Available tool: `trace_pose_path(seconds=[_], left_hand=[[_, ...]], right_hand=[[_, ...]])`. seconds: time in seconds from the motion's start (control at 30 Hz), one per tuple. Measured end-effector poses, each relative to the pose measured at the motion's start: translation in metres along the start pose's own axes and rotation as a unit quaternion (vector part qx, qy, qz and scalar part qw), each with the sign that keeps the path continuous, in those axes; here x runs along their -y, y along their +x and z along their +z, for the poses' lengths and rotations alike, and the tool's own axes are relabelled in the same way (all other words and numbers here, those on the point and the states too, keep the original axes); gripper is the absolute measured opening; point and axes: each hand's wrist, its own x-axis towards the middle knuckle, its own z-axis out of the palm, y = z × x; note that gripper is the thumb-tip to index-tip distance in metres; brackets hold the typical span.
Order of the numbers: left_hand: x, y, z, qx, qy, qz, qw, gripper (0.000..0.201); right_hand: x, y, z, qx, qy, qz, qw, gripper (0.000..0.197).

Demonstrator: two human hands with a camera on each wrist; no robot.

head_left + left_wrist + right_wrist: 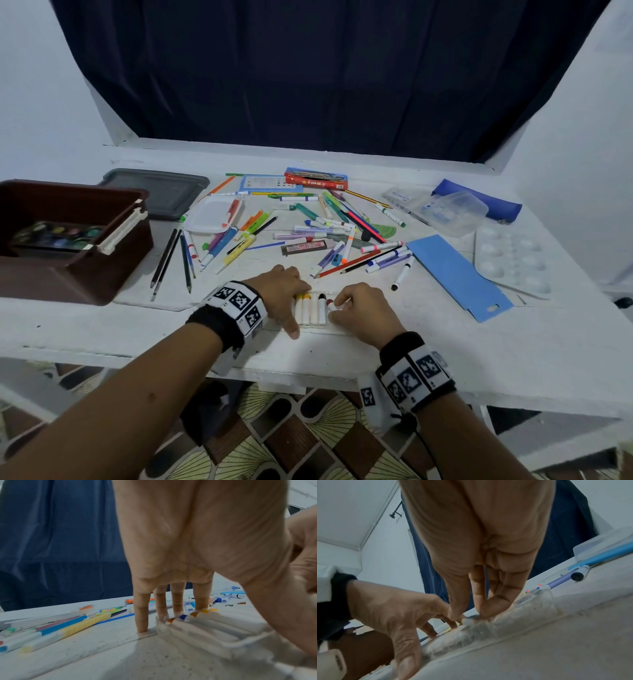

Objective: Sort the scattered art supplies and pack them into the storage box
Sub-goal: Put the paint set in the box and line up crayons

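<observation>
A short white marker with a dark red cap (331,304) is being seated into the clear plastic marker tray (337,329) at the near edge of the white desk (428,325). It is pinched by the right hand (363,313); the tray is pressed down by the straight fingers of the left hand (282,291). Next, more scattered markers must be gathered; the brown storage box (68,270) waits far left.

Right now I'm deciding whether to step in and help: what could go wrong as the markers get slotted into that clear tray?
1. The clear tray lies close to the table's front edge; a hard push might slide it off.
2. The left hand only presses with straight fingers, so the tray may shift as the right hand seats the brown-capped marker.
3. The loose pens beyond could be knocked by either hand.
</observation>
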Motion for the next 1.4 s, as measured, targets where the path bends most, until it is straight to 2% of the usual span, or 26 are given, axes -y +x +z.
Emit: trace_pose_path(seconds=[0.27, 0.47, 0.57, 0.7, 0.9, 1.03, 1.2, 1.4], left_hand=[[0.001, 0.002, 0.003, -0.013, -0.001, 0.004, 1.000, 0.091], [0.001, 0.001, 0.003, -0.015, -0.008, 0.000, 1.000, 0.088], [0.002, 0.002, 0.003, -0.017, -0.007, 0.000, 1.000, 0.083], [0.002, 0.003, 0.004, -0.025, -0.010, 0.003, 1.000, 0.076], [0.004, 0.005, 0.005, -0.027, -0.016, 0.003, 1.000, 0.079], [0.004, 0.007, 0.005, -0.025, -0.012, 0.004, 1.000, 0.080], [0.004, 0.005, 0.003, -0.033, -0.014, 0.009, 0.999, 0.072], [0.005, 0.005, 0.004, -0.032, -0.012, 0.013, 0.999, 0.075]], right_hand=[[0.007, 0.004, 0.000, 0.039, -0.003, -0.011, 0.999, 0.026], [0.009, 0.011, -0.006, 0.094, -0.066, -0.034, 0.993, 0.017], [0.012, 0.014, -0.009, 0.121, -0.113, -0.059, 0.984, 0.022], [0.016, 0.020, -0.012, 0.130, -0.160, -0.097, 0.974, 0.012], [0.017, 0.034, -0.018, 0.140, -0.174, -0.141, 0.965, 0.016], [0.011, 0.037, -0.022, 0.157, -0.145, -0.154, 0.965, 0.014], [0.007, 0.035, -0.021, 0.148, -0.141, -0.173, 0.963, 0.018], [0.007, 0.034, -0.018, 0.140, -0.148, -0.166, 0.965, 0.016]])
